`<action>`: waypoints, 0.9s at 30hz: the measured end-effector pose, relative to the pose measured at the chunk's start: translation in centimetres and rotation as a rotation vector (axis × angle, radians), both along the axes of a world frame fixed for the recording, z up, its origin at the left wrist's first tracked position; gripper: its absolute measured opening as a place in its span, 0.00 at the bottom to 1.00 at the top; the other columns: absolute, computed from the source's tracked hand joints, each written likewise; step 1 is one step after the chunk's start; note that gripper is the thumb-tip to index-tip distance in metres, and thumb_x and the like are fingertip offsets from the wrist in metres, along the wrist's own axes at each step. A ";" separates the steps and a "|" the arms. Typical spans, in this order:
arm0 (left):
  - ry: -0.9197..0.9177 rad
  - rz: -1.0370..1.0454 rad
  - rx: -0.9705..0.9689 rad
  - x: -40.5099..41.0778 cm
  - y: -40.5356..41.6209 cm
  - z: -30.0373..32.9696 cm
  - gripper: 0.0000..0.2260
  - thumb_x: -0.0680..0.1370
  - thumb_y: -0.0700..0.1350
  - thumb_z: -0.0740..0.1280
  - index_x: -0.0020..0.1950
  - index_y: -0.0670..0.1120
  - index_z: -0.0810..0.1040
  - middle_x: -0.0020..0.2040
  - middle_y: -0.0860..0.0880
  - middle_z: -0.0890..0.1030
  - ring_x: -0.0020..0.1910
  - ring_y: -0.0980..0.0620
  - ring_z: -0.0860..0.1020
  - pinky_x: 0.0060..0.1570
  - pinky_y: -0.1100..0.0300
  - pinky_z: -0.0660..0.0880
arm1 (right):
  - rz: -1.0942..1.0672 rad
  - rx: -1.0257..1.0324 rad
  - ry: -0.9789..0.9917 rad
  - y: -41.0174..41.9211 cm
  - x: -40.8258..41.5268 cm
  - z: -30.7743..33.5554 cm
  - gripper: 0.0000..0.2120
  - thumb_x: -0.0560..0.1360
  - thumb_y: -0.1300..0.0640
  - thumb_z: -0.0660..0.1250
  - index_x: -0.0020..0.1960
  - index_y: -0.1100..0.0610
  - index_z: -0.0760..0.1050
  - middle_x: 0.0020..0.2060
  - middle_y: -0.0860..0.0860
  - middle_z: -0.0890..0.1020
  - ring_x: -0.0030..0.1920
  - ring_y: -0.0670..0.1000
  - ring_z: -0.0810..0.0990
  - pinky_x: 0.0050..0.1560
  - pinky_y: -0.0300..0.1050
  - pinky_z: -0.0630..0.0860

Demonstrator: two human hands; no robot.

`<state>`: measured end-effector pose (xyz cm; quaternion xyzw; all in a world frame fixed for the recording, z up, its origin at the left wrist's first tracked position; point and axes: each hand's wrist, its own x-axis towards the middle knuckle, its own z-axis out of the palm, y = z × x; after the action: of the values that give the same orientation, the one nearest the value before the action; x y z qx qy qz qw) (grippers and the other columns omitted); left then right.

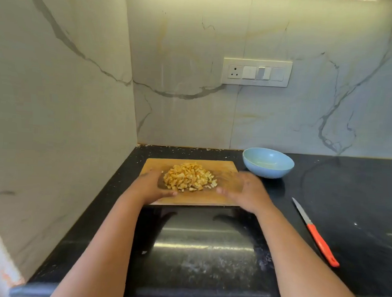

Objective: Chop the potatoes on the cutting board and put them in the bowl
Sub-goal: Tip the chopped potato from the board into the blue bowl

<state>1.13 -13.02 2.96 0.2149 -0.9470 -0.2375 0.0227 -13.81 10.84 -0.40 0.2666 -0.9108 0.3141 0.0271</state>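
Observation:
A heap of small chopped potato pieces (189, 176) lies in the middle of a wooden cutting board (226, 167). My left hand (151, 185) is cupped against the heap's left side, fingers apart. My right hand (245, 191) is blurred and hovers over the board just right of the heap, fingers spread, holding nothing. A light blue bowl (268, 162) stands just beyond the board's right corner and looks empty. A knife (315, 233) with an orange-red handle lies on the counter to the right, away from both hands.
The black speckled counter (347, 190) runs to the right. Marble walls close the left side and back. A switch panel (257, 72) is on the back wall. Small scraps dot the counter near the front.

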 end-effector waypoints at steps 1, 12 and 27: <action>0.096 -0.001 0.045 -1.3 0.9 0.4 0.37 0.74 0.59 0.72 0.78 0.52 0.60 0.76 0.48 0.66 0.74 0.46 0.65 0.69 0.51 0.65 | -0.087 -0.163 0.075 0.8 -1.2 0.2 0.40 0.67 0.30 0.68 0.71 0.53 0.69 0.69 0.52 0.69 0.71 0.54 0.65 0.68 0.52 0.66; 0.398 -0.157 0.363 -20.7 17.4 -3.6 0.43 0.74 0.57 0.72 0.80 0.55 0.47 0.79 0.39 0.52 0.78 0.42 0.53 0.72 0.50 0.59 | -0.528 -0.550 -0.070 4.0 -9.6 0.4 0.31 0.81 0.46 0.59 0.77 0.61 0.55 0.74 0.59 0.58 0.69 0.60 0.67 0.66 0.51 0.66; 0.646 -0.151 0.155 -9.9 12.7 1.1 0.17 0.68 0.57 0.77 0.48 0.48 0.80 0.49 0.50 0.80 0.50 0.51 0.79 0.51 0.51 0.79 | -0.250 -1.156 -0.275 3.7 -4.6 2.8 0.28 0.80 0.42 0.60 0.73 0.57 0.63 0.56 0.49 0.78 0.57 0.51 0.77 0.53 0.47 0.72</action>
<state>-8.73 -0.27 4.09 0.0586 -0.8832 -0.3657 0.2876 -18.41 14.57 2.45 0.0568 -0.6121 0.7840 0.0863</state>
